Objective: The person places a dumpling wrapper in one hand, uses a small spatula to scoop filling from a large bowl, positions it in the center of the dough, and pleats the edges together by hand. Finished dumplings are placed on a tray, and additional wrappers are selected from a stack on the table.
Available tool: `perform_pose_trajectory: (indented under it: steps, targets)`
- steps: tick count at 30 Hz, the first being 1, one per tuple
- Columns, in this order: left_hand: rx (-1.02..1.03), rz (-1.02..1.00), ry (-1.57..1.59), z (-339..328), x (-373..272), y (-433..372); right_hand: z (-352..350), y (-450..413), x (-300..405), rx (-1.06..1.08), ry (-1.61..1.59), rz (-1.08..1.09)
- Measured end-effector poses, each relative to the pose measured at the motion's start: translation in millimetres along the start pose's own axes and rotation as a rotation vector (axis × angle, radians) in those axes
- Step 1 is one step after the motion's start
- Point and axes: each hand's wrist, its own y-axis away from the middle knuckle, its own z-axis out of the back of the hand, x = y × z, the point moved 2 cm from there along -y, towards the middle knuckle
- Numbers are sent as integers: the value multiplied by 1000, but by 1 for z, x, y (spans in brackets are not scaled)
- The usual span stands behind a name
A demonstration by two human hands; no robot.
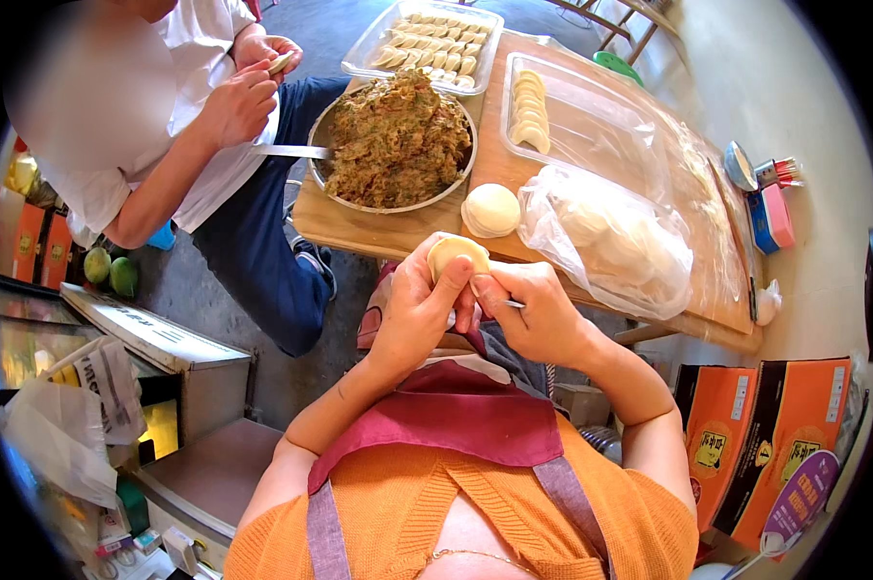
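Note:
In front of my chest, my left hand [413, 312] cradles a round dough dumpling [449, 257], its thumb pressed over the near side. The fingertips of my right hand [536, 308] pinch the dumpling's right edge. That same hand also grips a thin metal utensil [513, 304]; most of it is hidden by the fingers. Just beyond my hands, at the table's near edge, sits a stack of round dough wrappers [491, 210]. To its right lies a clear plastic bag [610, 243] with more pale dough inside. A metal bowl [321, 139] heaped with minced filling [400, 141] stands farther left.
A clear tray [596, 109] holds one row of dumplings [530, 112]; another tray [356, 54] behind the bowl is nearly full. At left sits a co-worker [211, 138] holding a dumpling, near a flat metal handle [291, 151] jutting from the bowl. Orange cartons [777, 435] stand at right.

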Motion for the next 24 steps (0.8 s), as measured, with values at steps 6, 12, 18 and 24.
perform_pose_trajectory:
  steps: [6,12,18,24]
  targets:
    - [-3,-16,7,2,4,-10,13,-3,-4,115,-6,-263]
    - [-37,-120,-398,0,-13,-26,29,1,10,-149,659,-57]
    - [-43,-352,-735,-32,-23,-51,25,-23,0,-384,999,135]
    - [-74,-345,-165,-29,26,-59,68,-59,-25,-358,757,-200]
